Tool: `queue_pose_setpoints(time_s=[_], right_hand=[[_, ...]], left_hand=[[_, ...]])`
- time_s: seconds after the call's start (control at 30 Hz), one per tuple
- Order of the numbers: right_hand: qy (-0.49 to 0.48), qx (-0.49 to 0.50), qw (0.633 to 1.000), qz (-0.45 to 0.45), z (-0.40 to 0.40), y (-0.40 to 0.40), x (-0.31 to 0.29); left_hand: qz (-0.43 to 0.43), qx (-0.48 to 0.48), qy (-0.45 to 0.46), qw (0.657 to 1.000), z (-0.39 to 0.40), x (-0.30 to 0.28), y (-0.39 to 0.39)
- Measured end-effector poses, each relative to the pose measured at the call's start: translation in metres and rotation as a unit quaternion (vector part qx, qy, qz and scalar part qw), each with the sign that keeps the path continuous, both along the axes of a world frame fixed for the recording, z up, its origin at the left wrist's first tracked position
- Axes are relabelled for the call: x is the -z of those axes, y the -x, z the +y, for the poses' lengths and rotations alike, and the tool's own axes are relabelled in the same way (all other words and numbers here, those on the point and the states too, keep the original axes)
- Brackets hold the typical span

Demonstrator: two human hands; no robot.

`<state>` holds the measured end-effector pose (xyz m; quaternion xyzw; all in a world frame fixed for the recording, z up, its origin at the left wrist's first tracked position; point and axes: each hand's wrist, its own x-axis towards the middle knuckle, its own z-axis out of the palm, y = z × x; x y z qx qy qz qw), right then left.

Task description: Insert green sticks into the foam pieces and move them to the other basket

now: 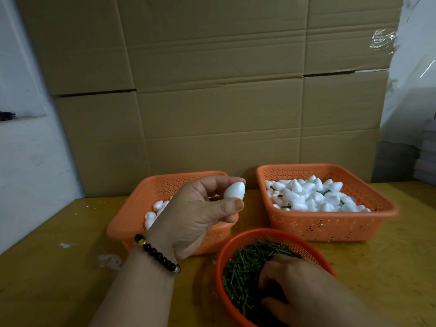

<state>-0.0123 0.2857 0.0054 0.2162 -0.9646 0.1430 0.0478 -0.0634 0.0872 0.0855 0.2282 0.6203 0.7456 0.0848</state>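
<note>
My left hand holds a white egg-shaped foam piece between thumb and fingers, raised above the left orange basket, which holds a few plain foam pieces. My right hand reaches palm-down into the round red-orange bowl of short green sticks; its fingertips are buried among the sticks, so I cannot tell what they grip. The right orange basket is heaped with foam pieces, some with green sticks poking out.
All three containers sit on a yellow wooden table with white foam crumbs on it. A wall of cardboard boxes stands right behind the baskets. A black bead bracelet circles my left wrist.
</note>
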Motion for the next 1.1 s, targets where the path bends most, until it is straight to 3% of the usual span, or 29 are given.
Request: queue_pose_setpoints(time_s=[0.17, 0.4, 0.63, 1.1], right_hand=[[0.006, 0.006, 1.000, 0.000, 0.000, 0.001, 0.002], [0.007, 0.008, 1.000, 0.003, 0.000, 0.000, 0.002], [0.001, 0.005, 1.000, 0.008, -0.002, -0.001, -0.001], [0.003, 0.000, 1.000, 0.003, -0.002, -0.002, -0.003]], left_hand=[[0.033, -0.064, 0.021, 0.997, 0.006, -0.003, -0.006], [0.174, -0.156, 0.113, 0.966, 0.012, -0.007, -0.013], [0.268, -0.166, 0.175, 0.933, 0.017, -0.010, -0.019], [0.144, -0.056, 0.057, 0.986, 0.016, -0.005, -0.016]])
